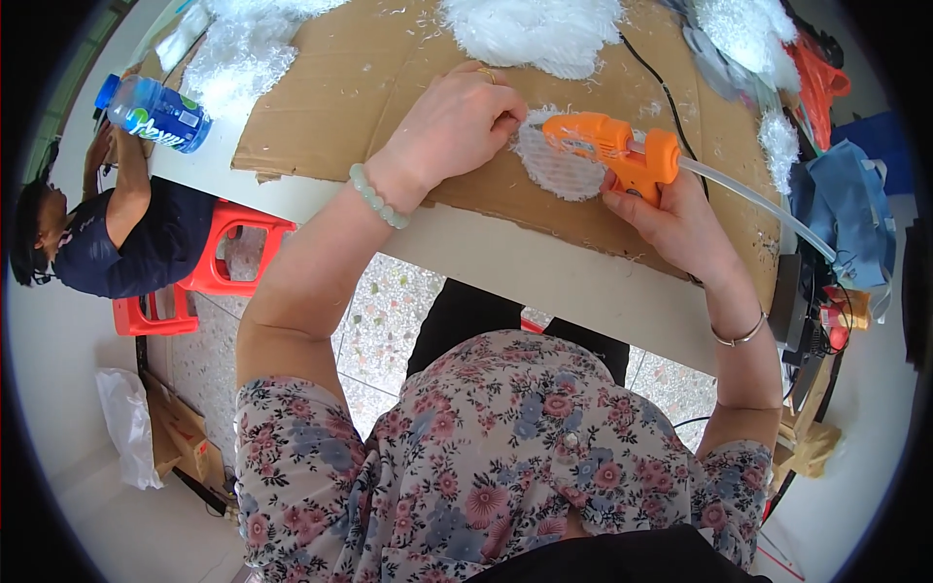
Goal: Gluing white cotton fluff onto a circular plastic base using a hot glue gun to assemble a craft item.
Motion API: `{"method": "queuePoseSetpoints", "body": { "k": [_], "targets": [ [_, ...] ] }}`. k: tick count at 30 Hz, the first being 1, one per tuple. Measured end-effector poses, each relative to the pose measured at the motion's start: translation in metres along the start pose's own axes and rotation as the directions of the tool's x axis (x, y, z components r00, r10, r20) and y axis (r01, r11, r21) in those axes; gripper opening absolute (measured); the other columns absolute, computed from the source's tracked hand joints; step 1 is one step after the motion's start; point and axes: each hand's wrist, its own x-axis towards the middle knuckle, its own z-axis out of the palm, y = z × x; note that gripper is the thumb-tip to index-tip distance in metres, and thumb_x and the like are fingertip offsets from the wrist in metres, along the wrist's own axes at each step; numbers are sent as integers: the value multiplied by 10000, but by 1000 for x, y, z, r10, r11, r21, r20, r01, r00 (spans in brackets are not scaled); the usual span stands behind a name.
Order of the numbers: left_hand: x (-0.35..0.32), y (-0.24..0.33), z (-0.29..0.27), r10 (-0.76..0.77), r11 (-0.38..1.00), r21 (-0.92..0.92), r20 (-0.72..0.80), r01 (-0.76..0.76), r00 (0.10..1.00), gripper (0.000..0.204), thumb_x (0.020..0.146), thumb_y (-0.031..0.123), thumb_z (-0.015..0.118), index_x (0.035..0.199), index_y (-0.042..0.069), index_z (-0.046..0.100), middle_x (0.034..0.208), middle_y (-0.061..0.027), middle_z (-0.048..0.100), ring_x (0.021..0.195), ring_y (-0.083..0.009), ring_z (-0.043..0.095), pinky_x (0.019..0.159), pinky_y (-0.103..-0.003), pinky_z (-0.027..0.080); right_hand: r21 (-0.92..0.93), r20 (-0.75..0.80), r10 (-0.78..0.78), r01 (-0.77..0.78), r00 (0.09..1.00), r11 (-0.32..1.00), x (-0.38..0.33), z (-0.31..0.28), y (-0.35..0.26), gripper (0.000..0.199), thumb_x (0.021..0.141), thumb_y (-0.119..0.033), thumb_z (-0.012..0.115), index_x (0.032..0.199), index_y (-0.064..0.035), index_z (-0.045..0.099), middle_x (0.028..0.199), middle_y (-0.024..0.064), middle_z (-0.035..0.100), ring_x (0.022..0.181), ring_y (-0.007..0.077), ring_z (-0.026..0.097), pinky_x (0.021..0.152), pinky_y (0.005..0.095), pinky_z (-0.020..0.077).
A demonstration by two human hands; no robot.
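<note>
My right hand point(671, 219) is wrapped round the handle of an orange hot glue gun point(607, 141). A long clear glue stick point(768, 209) sticks out of its back end. The gun's front end lies over a small rounded piece of white, mesh-like fluffy material point(559, 173) on the cardboard. At that piece's left edge, my left hand point(462, 121) has its fingers curled and pinched together. Whatever is between those fingertips is too small or hidden to make out.
A brown cardboard sheet point(330, 107) covers much of the white table point(486, 243). White fluffy heaps point(535, 34) lie along the far side, beside a black cord point(661, 83). A blue-capped bottle point(160, 115) stands far left, near another person point(126, 223) by red stools point(228, 253).
</note>
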Motion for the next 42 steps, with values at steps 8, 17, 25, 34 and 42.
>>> {"method": "queuePoseSetpoints", "body": {
  "k": [8,17,25,34,42],
  "targets": [
    [1,3,2,-10,1000,-12,-17,9,1000,39,760,66,600,765,77,637,784,-52,627,869,-273,567,810,-383,447,-49,18,9,-8,1000,999,4,-2,-2,169,850,-79,628,971,-9,533,875,10,541,796,88,478,734,230,425],
    [2,2,6,-20,999,-43,-41,19,999,35,763,53,584,768,74,611,780,-59,622,868,-280,566,796,-388,450,-187,35,-14,20,999,982,0,-5,-3,204,836,-101,640,980,-4,533,889,40,529,808,128,480,756,265,423],
    [2,2,7,4,999,-46,-75,-8,997,29,758,48,591,764,69,610,783,-65,621,839,-287,572,787,-392,452,-156,50,1,6,999,988,-5,-7,-3,195,835,-102,638,967,-7,529,874,41,518,800,134,474,746,263,418],
    [2,1,9,3,999,-44,-84,-7,996,23,770,57,596,771,66,617,792,-60,624,848,-288,569,776,-388,455,-154,44,44,-37,998,987,-13,-9,-4,220,834,-121,649,968,-2,522,870,46,492,782,137,452,725,267,408],
    [3,1,8,-2,999,-32,-64,0,998,27,771,55,595,772,60,621,794,-66,627,834,-292,566,764,-383,459,-203,35,40,-32,999,979,-21,-14,0,210,833,-112,644,957,-1,517,853,39,484,755,126,441,694,264,402]
  ]
}}
